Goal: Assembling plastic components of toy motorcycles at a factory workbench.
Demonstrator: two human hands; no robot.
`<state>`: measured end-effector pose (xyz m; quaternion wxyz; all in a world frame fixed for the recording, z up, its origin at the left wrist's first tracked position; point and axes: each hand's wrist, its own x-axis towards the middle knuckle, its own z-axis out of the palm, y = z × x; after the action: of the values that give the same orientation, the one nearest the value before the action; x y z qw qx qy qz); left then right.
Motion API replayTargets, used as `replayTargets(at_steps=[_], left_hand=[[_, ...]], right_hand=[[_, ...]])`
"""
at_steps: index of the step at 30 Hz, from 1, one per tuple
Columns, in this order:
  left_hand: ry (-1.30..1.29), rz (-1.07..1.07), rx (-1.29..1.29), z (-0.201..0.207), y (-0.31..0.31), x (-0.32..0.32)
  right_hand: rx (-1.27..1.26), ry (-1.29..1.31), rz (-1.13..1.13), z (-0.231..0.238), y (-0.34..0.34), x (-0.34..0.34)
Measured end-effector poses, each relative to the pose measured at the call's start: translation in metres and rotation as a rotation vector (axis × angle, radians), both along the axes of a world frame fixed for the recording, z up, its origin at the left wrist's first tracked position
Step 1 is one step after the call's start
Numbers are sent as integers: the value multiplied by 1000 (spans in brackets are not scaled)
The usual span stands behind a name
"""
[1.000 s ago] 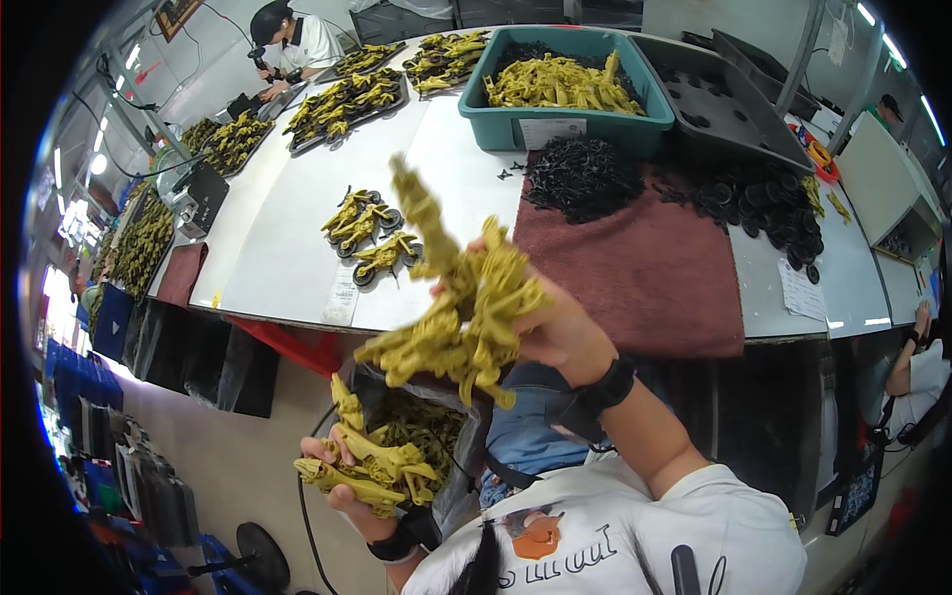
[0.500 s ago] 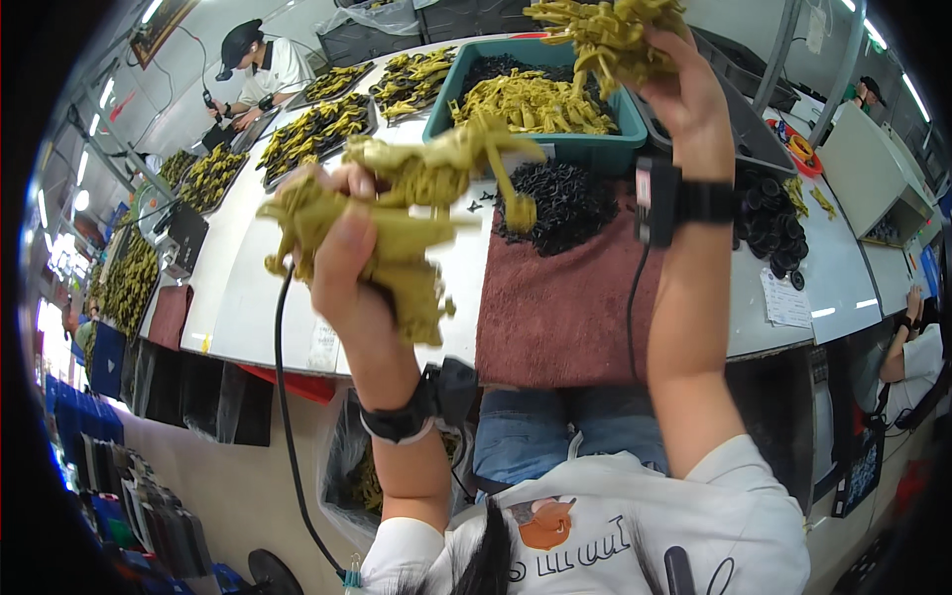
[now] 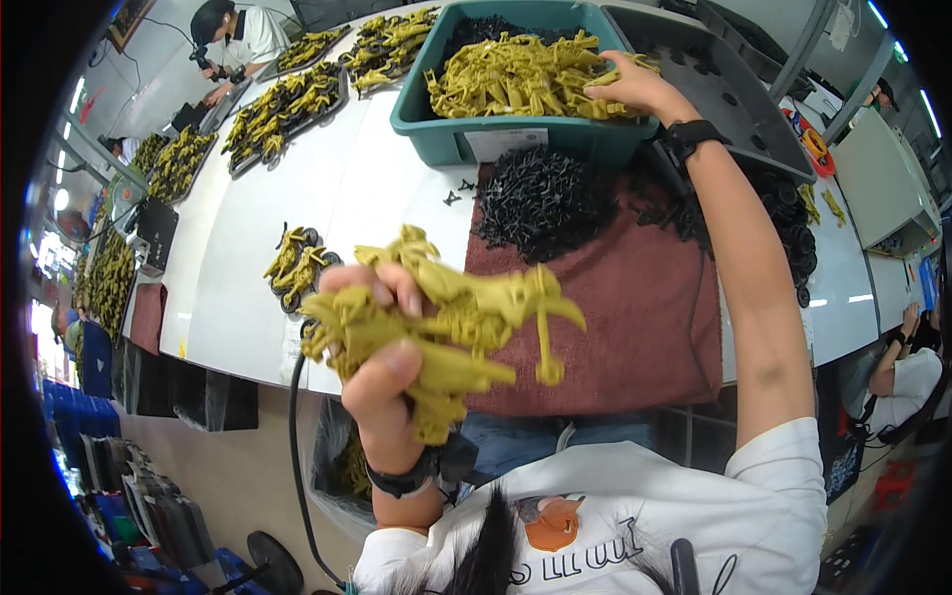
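My left hand (image 3: 382, 367) is closed round a bunch of olive-yellow plastic toy motorcycle bodies (image 3: 476, 307), held above the near table edge and the cloth. A green bin (image 3: 416, 139) stands at the back middle, heaped with more yellow bodies (image 3: 516, 74); black parts show behind the heap. Over the bin's right side, my right hand (image 3: 645, 89) rests on the heap with thumb and fingers apart. Some of its fingertips are hidden among the pieces. Small black plastic parts (image 3: 545, 198) lie piled in front of the bin on a brown-red cloth (image 3: 595, 327).
Several yellow-and-black toy motorcycles (image 3: 297, 263) lie on the white table (image 3: 228, 297), left of my hand. Trays of similar toys (image 3: 283, 114) stand farther left. A grey tray (image 3: 739, 109) adjoins the bin; black wheels (image 3: 793, 233) lie at right. Other people (image 3: 248, 45) work nearby.
My right hand has come down from above the bin to its heap, and the yellow bunch it held is no longer raised. My left hand has moved right and nearer me with its bunch.
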<state>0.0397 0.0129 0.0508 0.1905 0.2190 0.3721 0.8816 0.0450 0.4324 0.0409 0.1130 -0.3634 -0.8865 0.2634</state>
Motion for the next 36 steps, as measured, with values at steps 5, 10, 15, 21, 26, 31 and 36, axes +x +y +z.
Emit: replayTargets(at_steps=[5, 10, 15, 21, 26, 31, 36], left_hand=[[-138, -256, 114, -29, -31, 24], [-137, -287, 199, -33, -58, 36], [-34, -337, 154, -45, -82, 29], [-125, -337, 91, -51, -97, 39], [66, -369, 91, -68, -127, 29], [66, -387, 136, -67, -148, 34], [75, -567, 18, -76, -141, 38]], right_hand=[[154, -81, 101, -12, 8, -12], [297, -95, 40, 7, -7, -11], [575, -146, -5, 39, -54, -2], [631, -43, 9, 14, -36, 4], [615, -152, 23, 40, -107, 20], [-171, 179, 897, 52, -210, 52], [-587, 287, 1318, -5, -332, 47]])
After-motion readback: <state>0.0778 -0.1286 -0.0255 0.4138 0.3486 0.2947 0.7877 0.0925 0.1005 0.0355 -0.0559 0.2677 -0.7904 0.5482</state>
